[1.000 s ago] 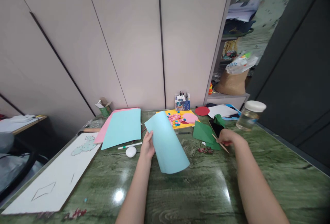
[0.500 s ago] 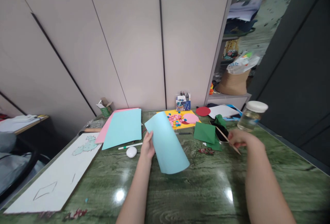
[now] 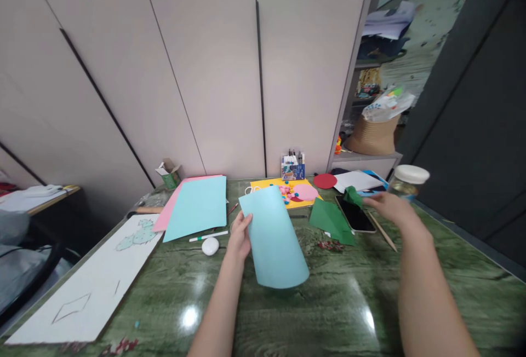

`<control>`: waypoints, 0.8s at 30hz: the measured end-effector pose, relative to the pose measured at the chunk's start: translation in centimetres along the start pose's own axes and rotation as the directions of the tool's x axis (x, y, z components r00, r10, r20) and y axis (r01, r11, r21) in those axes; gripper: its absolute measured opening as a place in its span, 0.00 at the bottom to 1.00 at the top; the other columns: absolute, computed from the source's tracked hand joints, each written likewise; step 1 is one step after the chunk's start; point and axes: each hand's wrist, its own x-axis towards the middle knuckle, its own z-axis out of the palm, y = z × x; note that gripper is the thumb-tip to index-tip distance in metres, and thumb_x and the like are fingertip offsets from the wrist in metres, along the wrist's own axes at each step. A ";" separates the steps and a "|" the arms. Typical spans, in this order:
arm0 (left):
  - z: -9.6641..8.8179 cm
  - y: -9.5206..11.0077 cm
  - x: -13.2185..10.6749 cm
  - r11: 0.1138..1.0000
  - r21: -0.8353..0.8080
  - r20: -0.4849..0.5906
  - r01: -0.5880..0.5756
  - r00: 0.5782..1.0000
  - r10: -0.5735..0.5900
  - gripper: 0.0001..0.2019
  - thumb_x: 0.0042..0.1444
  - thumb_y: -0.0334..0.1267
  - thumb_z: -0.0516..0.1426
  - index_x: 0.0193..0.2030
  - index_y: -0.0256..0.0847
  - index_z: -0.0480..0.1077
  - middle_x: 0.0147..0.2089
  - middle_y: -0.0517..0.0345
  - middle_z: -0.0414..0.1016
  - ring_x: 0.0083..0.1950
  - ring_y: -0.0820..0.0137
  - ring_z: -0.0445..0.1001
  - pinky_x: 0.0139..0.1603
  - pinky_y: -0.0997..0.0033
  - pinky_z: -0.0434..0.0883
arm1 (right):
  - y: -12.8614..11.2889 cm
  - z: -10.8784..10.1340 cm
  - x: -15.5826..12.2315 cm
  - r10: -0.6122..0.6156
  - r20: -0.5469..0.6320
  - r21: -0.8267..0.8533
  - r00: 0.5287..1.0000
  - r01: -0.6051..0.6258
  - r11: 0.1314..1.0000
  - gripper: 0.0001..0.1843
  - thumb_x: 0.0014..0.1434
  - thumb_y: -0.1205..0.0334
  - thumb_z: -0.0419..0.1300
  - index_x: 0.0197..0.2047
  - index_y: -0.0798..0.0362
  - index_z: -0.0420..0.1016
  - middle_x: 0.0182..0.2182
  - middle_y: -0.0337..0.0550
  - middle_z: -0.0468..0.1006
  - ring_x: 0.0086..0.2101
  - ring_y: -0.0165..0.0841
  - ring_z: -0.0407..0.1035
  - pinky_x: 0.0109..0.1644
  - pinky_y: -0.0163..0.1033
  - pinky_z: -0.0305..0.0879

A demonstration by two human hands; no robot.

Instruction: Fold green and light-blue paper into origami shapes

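Note:
My left hand (image 3: 240, 235) grips the left edge of a light blue paper sheet (image 3: 276, 242), thumb in front, and the sheet curves above the table. To the right, my right hand (image 3: 390, 210) reaches out with its fingers stretched leftward, close to a crumpled green paper (image 3: 352, 197). Whether the fingertips touch that paper I cannot tell. Below this hand a thin wooden stick (image 3: 384, 232) lies on the table beside a black phone (image 3: 356, 216). Flat green paper pieces (image 3: 331, 220) lie left of the phone.
A lidded jar (image 3: 409, 182) stands behind my right hand. Yellow paper (image 3: 263, 184) carries pink and blue pieces. Blue and pink sheets (image 3: 199, 203), a marker (image 3: 207, 236), a white oval object (image 3: 210, 246) and a cactus drawing (image 3: 98, 275) lie leftward. A pen box (image 3: 293, 166) stands behind.
My right hand has let go of the wooden stick, which now lies right of the phone, and has moved up slightly. A green piece has settled flat. My left hand still holds the blue sheet.

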 end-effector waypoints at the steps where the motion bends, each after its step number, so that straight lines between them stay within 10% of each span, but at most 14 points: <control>1: 0.6 0.2 -0.4 1.000 0.023 0.002 -0.019 1.000 0.019 0.18 0.44 0.36 0.65 0.43 0.38 0.68 0.40 0.55 0.78 0.36 0.69 0.76 0.42 0.68 0.71 | -1.5 0.2 -0.3 -0.040 0.051 0.046 0.998 0.038 0.998 0.27 0.50 0.45 0.58 0.44 0.58 0.74 0.35 0.58 0.79 0.37 0.49 0.73 0.41 0.50 0.66; 3: 2.1 0.6 -1.0 0.994 0.069 0.002 -0.081 0.997 0.081 0.17 0.44 0.36 0.65 0.41 0.38 0.68 0.39 0.57 0.77 0.36 0.71 0.75 0.42 0.71 0.70 | -5.0 0.8 -1.5 -0.181 0.170 0.203 0.969 0.145 0.968 0.30 0.56 0.44 0.53 0.58 0.48 0.63 0.44 0.48 0.78 0.43 0.40 0.73 0.46 0.43 0.67; 6: 4.6 1.5 -1.5 0.973 0.142 0.018 -0.183 0.983 0.183 0.15 0.44 0.36 0.65 0.38 0.38 0.67 0.38 0.58 0.76 0.37 0.72 0.75 0.41 0.74 0.69 | -10.8 2.1 -4.6 -0.539 0.388 0.688 0.748 0.155 0.709 0.42 0.55 0.46 0.58 0.67 0.45 0.43 0.58 0.50 0.65 0.54 0.38 0.64 0.56 0.45 0.60; 8: 6.4 2.5 -1.5 0.954 0.187 0.041 -0.234 0.972 0.230 0.15 0.44 0.35 0.66 0.38 0.37 0.67 0.39 0.56 0.76 0.39 0.70 0.74 0.42 0.73 0.69 | -13.8 2.7 -6.5 -0.613 0.400 0.790 0.681 0.083 0.607 0.52 0.48 0.48 0.64 0.68 0.45 0.38 0.60 0.51 0.62 0.55 0.40 0.63 0.56 0.47 0.61; 14: 10.6 6.2 -2.1 0.826 0.373 0.180 -0.422 0.906 0.382 0.25 0.46 0.34 0.64 0.52 0.41 0.62 0.46 0.52 0.75 0.47 0.64 0.74 0.46 0.67 0.70 | -16.6 2.5 -8.3 -0.432 0.138 0.832 0.891 0.132 0.538 0.40 0.43 0.56 0.69 0.58 0.50 0.60 0.54 0.49 0.69 0.50 0.42 0.67 0.49 0.45 0.67; 18: 11.4 7.1 -3.2 0.863 0.380 0.201 -0.333 0.940 0.275 0.39 0.49 0.37 0.63 0.64 0.49 0.48 0.43 0.53 0.76 0.44 0.64 0.75 0.43 0.65 0.72 | -16.2 1.9 -8.1 -0.346 0.117 0.785 0.931 0.127 0.606 0.28 0.41 0.56 0.70 0.46 0.53 0.69 0.45 0.49 0.76 0.43 0.42 0.71 0.43 0.44 0.70; 24: 10.8 6.4 -2.6 0.825 0.478 0.189 -0.300 0.953 0.237 0.23 0.48 0.40 0.63 0.51 0.39 0.66 0.50 0.47 0.73 0.50 0.61 0.72 0.48 0.65 0.71 | -16.2 1.9 -8.1 -0.348 0.099 0.757 0.932 0.157 0.634 0.26 0.41 0.57 0.70 0.44 0.52 0.71 0.43 0.47 0.77 0.41 0.43 0.72 0.42 0.44 0.70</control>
